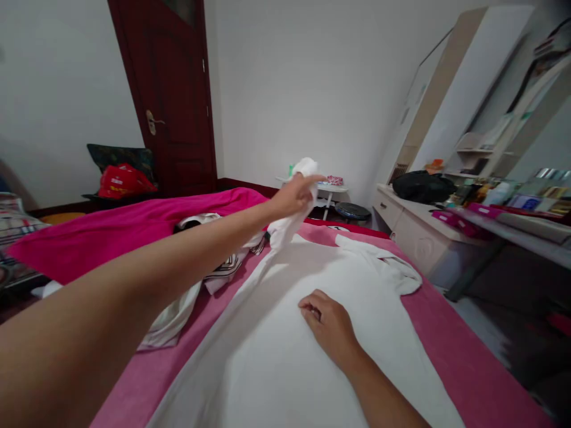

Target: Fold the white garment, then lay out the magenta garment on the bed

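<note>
By the left hand a sleeve is grasped and so held aloft; beneath the curled right hand, its grip impossible to tell, the white garment is spread

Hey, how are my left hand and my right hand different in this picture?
Your left hand is raised, holding up a bunched part of the white garment; your right hand is lower, over the spread part, with nothing visibly held. The left hand has one digit stretched out, while the right hand's fingers curl inward. Both are bare.
</note>
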